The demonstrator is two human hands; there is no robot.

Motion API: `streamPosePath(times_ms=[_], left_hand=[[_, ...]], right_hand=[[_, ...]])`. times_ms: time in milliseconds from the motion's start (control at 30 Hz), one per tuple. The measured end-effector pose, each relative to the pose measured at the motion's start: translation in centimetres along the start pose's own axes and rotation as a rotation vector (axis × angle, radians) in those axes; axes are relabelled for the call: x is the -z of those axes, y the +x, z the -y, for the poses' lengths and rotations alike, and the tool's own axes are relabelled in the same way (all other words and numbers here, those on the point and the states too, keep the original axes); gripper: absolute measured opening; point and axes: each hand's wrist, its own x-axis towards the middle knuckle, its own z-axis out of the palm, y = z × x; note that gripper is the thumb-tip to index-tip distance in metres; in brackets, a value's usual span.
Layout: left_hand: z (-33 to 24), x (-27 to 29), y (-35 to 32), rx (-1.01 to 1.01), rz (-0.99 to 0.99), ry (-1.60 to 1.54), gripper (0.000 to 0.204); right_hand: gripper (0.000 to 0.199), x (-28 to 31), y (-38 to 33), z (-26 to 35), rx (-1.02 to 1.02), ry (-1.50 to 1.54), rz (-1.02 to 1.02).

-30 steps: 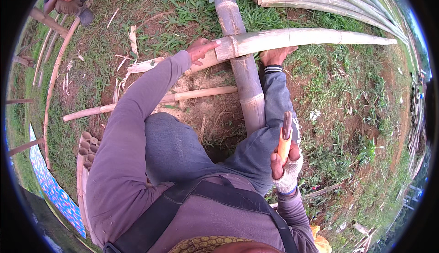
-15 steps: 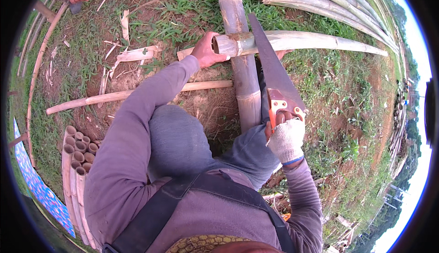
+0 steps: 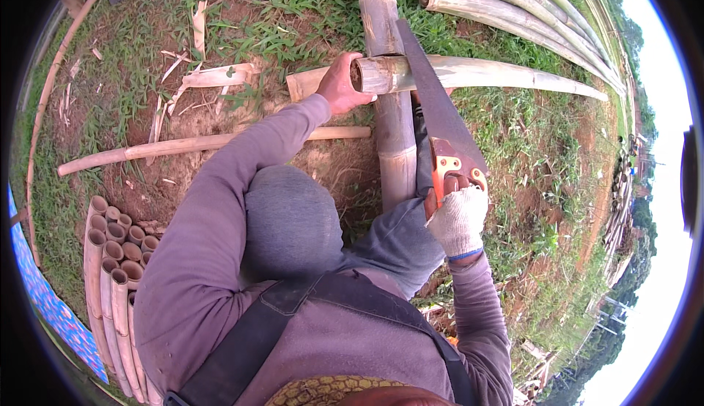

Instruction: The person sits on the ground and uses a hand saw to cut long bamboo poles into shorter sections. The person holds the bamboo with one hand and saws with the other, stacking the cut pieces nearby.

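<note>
Person crouched on grass/dirt ground, seen from above. L hand (image 3: 343,83), bare, wrapped round the cut end of a pale bamboo pole (image 3: 469,74) that lies crosswise, running off to the right over the grass. That pole rests on top of a thicker bamboo log (image 3: 392,123), which lies lengthwise away from the person, between the knees. R hand (image 3: 459,220), in a white knit glove, closed tight on the orange handle of a handsaw (image 3: 440,116); dark blade angles up and away from the handle, its far part lying across the pale pole just right of the L hand. Can't tell if teeth have bitten in. Grey-trousered knee just below the log; purple long sleeves on both arms, dark strap across the back. Thin bamboo stick (image 3: 205,143) lies on bare dirt left of the log, roughly crosswise. Split bamboo scraps (image 3: 220,76) on the grass beyond it. Stack of short cut bamboo tubes (image 3: 114,259), open ends up, by the person's left side near a blue patterned cloth (image 3: 55,311). More long poles (image 3: 513,2) laid together at top right.
</note>
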Motion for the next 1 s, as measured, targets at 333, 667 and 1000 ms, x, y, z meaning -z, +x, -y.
streamPosePath(times_ms=[333, 667, 1000], left_hand=[[0.1, 0.0, -0.9, -0.014, 0.007, 0.016, 0.102], [0.2, 1.2, -0.7, 0.164, 0.011, -0.182, 0.096], [4.7, 13.4, -12.8, 0.244, -0.397, -0.638, 0.057]], right_hand=[[0.036, 2.1, 0.8, -0.4, -0.006, 0.036, 0.009], [0.033, -0.2, -3.0, 1.1, 0.002, 0.356, -0.28], [0.036, -13.4, -21.0, -9.9, -1.082, 0.282, -0.101]])
